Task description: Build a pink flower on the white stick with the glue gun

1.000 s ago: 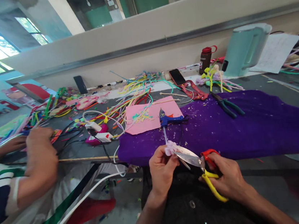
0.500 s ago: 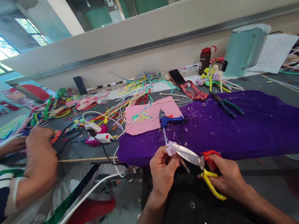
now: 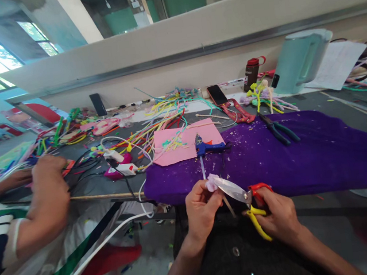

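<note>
My left hand (image 3: 202,211) pinches a small pale-pink fuzzy flower (image 3: 211,182) between thumb and fingers; a thin pale stem (image 3: 228,206) hangs below it. In my right hand (image 3: 277,210) are scissors (image 3: 235,190) with one red and one yellow handle. Their blade tips touch the flower, and the blades look nearly together. Just beyond my hands a blue glue gun (image 3: 201,147) lies across the edge of a pink sheet (image 3: 172,156), its glue stick pointing toward me. Bits of cut fuzz are scattered on the sheet.
A purple cloth (image 3: 325,151) covers the table edge, with pliers (image 3: 278,129) on it. Behind are pipe cleaners (image 3: 167,117), a phone (image 3: 217,95), a bottle (image 3: 252,73) and a teal kettle (image 3: 304,62). A power strip (image 3: 120,169) and a co-worker's arm (image 3: 47,203) are left.
The flower and my left hand have shifted slightly right and up. The scissors' yellow handle has swung a little toward the red one, so the blades have closed somewhat.
</note>
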The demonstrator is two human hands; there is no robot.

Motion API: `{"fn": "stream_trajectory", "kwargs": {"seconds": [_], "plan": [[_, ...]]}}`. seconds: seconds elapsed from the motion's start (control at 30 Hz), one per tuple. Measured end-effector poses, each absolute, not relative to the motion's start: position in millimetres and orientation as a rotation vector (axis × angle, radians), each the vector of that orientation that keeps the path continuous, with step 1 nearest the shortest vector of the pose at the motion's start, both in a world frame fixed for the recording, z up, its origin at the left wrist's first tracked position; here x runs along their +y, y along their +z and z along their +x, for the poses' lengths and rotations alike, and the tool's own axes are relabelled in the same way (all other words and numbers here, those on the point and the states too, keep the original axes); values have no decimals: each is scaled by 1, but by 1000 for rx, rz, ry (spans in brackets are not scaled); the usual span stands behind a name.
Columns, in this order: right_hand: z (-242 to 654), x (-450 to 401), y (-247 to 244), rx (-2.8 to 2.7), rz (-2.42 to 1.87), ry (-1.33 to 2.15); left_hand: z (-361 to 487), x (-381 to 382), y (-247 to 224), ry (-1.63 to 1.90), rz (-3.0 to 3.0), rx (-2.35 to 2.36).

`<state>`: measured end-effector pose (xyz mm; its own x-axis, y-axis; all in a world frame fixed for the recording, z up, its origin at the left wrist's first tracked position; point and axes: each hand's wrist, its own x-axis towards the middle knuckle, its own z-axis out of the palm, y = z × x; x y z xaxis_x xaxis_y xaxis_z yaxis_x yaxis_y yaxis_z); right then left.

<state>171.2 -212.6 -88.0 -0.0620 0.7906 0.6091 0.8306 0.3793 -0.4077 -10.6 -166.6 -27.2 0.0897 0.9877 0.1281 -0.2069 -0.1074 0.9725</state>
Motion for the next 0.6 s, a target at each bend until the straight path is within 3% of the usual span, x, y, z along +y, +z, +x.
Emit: {"fn": "stream_trajectory", "kwargs": {"seconds": [0.6], "plan": [[169,-209,-93,-1825,-1407,-142,-11,-165,-30,1291,1185,900]]}}
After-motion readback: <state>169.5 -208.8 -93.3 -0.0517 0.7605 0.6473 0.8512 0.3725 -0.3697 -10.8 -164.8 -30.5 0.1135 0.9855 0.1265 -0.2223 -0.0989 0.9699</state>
